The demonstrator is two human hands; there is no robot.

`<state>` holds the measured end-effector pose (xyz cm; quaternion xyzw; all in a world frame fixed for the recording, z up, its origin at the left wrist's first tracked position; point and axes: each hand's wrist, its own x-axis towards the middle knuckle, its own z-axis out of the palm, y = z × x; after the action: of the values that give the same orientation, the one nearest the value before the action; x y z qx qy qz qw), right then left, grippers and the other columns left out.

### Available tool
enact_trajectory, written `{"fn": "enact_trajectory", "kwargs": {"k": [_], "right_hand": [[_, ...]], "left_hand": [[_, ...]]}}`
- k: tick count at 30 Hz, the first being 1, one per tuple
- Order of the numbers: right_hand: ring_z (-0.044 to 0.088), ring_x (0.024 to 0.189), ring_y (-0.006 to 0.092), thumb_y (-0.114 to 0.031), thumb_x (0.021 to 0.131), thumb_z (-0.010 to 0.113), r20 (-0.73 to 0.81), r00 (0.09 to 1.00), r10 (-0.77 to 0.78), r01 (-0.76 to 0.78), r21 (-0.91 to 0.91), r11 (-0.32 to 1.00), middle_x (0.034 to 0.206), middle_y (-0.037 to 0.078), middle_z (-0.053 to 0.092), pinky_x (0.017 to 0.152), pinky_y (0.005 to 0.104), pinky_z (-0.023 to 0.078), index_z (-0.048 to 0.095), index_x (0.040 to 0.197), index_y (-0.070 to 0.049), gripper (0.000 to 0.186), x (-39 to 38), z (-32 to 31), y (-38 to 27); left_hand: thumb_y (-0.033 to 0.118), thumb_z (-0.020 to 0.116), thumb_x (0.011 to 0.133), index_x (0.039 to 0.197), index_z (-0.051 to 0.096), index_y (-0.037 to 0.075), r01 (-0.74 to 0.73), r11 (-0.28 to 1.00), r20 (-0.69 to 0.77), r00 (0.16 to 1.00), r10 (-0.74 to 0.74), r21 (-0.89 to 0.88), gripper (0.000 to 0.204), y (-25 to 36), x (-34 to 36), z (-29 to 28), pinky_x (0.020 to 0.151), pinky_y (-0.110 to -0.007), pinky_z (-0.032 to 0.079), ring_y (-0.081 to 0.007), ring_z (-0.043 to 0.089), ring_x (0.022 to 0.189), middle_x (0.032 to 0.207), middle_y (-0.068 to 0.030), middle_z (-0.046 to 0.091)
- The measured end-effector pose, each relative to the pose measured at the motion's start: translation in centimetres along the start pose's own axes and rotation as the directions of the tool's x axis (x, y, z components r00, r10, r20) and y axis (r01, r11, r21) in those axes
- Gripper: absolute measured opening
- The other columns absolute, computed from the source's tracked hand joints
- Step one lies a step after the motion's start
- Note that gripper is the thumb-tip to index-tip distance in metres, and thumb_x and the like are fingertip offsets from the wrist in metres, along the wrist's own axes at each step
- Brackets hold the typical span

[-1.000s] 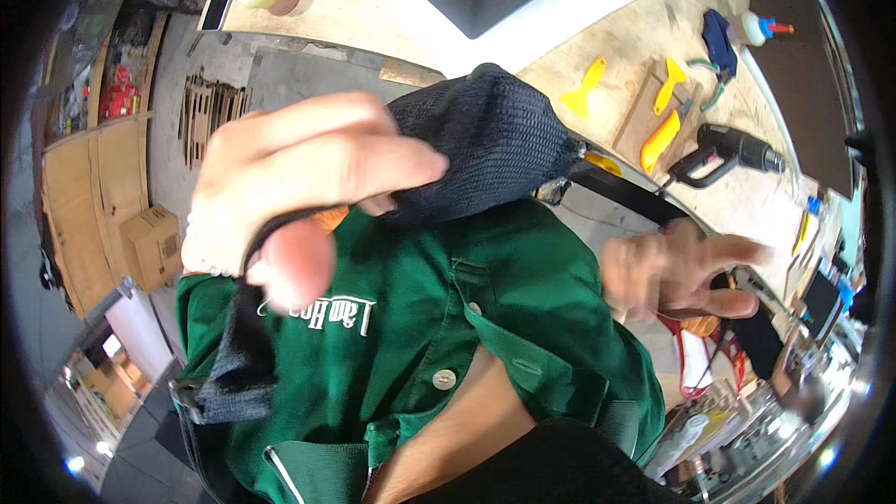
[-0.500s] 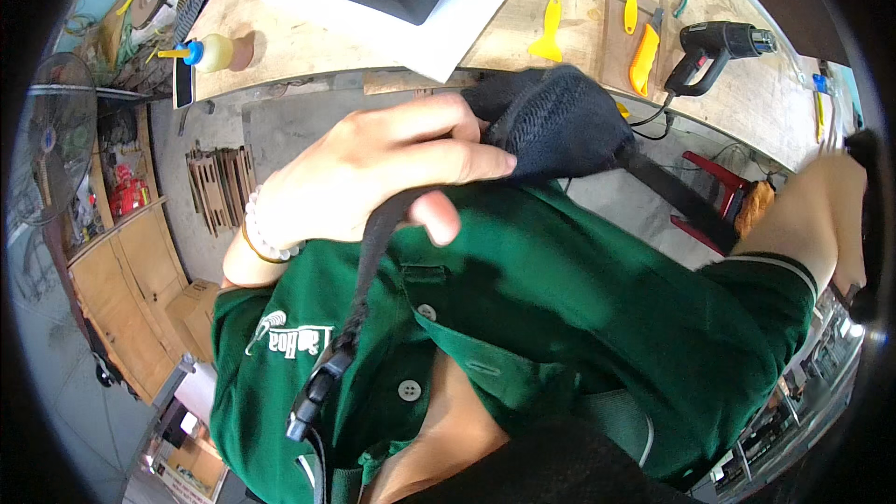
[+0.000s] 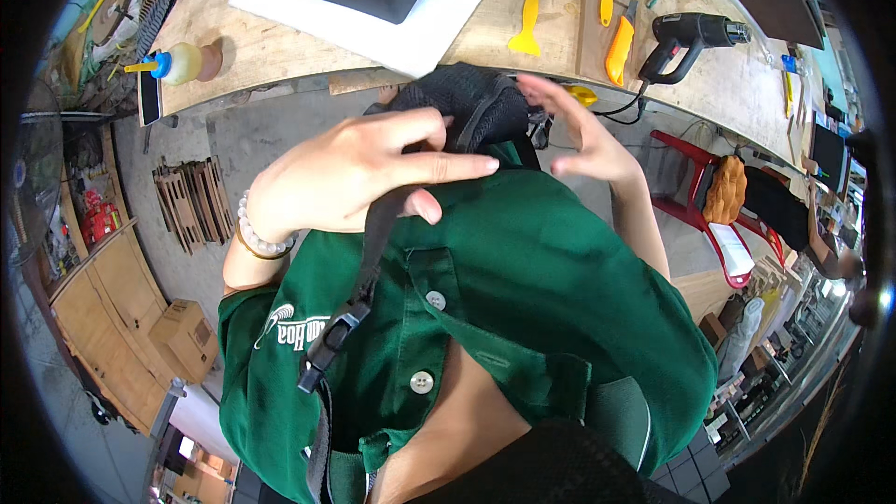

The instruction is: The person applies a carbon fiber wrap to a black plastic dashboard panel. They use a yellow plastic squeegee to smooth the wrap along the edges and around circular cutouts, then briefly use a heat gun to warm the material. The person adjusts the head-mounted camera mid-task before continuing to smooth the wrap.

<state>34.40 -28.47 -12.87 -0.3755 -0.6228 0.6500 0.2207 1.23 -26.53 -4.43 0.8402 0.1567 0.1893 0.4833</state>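
Observation:
In front of my chest, my left hand [image 3: 341, 173] is closed on a soft black mesh pouch [image 3: 471, 98], its index finger reaching across the near side. A black strap [image 3: 377, 247] hangs down past the left thumb to a plastic buckle [image 3: 331, 345] against my green shirt [image 3: 541, 252]. To the right of the pouch, my right hand [image 3: 597, 145] is raised with fingers and thumb apart, holding nothing. Its fingertips come close to the pouch's right end; whether they touch it, I cannot tell.
A wooden workbench [image 3: 280, 47] runs across the far side. On it are a heat gun [image 3: 691, 42], yellow scrapers [image 3: 528, 26], an orange-handled cutter [image 3: 621, 49], a small bottle [image 3: 182, 65] and a white sheet [image 3: 317, 28]. A red chair [image 3: 681, 177] stands at right.
My right arm has come in from the far right, bringing that hand beside the pouch. The pouch has shifted left, and the strap stretched out to its right is no longer seen.

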Motion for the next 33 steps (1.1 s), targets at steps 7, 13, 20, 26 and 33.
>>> {"fn": "enact_trajectory", "kwargs": {"k": [7,13,20,26,33], "right_hand": [[0.045,0.134,0.0299,-0.019,0.061,0.089,0.041,0.999,0.024,-0.019,-0.123,0.992,0.142,0.015,0.049,0.114,0.0404,0.033,0.037,0.148,-0.010,0.101,5.0,2.0,2.1],[0.050,0.125,0.0363,-0.015,0.064,0.087,-0.321,0.939,-0.123,-0.007,-0.376,0.927,0.138,0.016,0.051,0.111,0.0429,0.036,0.040,0.144,-0.010,0.093,3.0,5.6,0.4],[0.049,0.124,0.0364,-0.016,0.071,0.080,-0.449,0.758,-0.473,0.111,-0.626,0.772,0.132,0.018,0.055,0.108,0.0464,0.036,0.047,0.141,-0.007,0.078,2.2,6.4,-0.1],[0.047,0.125,0.0340,-0.023,0.055,0.090,-0.535,0.809,-0.242,-0.253,-0.689,0.679,0.128,0.015,0.054,0.111,0.0499,0.031,0.045,0.143,-0.013,0.099,-0.6,6.2,3.7],[0.052,0.125,0.0387,-0.022,0.063,0.088,-0.468,0.871,0.147,-0.357,-0.399,0.845,0.130,0.022,0.056,0.106,0.0443,0.042,0.041,0.140,-0.003,0.093,-3.8,3.3,4.5]], "left_hand": [[0.049,0.067,0.083,0.122,0.068,0.007,-0.039,0.974,0.006,0.999,0.038,0.222,0.057,2.9,1.1,-1.6,0.087,-0.048,0.055,-0.0409,0.064,0.105,0.108,-0.0169,0.059],[0.053,0.057,0.094,0.073,0.042,0.018,-0.584,0.398,-0.443,0.071,0.893,0.708,0.044,7.7,-7.1,-2.4,0.038,-0.022,0.030,-0.0068,0.037,0.046,0.068,0.0076,0.039],[0.041,0.060,0.094,0.067,0.044,0.016,-0.187,0.257,-0.271,-0.056,0.961,0.948,0.040,12.4,-12.5,-2.5,0.043,-0.021,0.030,-0.0095,0.040,0.053,0.060,0.0067,0.035],[0.029,0.083,0.073,0.063,0.058,0.012,-0.510,0.860,-0.355,0.798,0.487,0.034,0.032,2.6,-9.9,-2.4,0.040,-0.022,0.033,-0.0121,0.048,0.056,0.068,0.0015,0.054],[0.016,0.084,0.068,0.065,0.054,0.006,-0.453,0.891,-0.236,0.865,0.442,0.011,0.032,3.1,-2.6,-2.2,0.040,-0.025,0.036,-0.0180,0.049,0.054,0.067,-0.0033,0.050]]}}
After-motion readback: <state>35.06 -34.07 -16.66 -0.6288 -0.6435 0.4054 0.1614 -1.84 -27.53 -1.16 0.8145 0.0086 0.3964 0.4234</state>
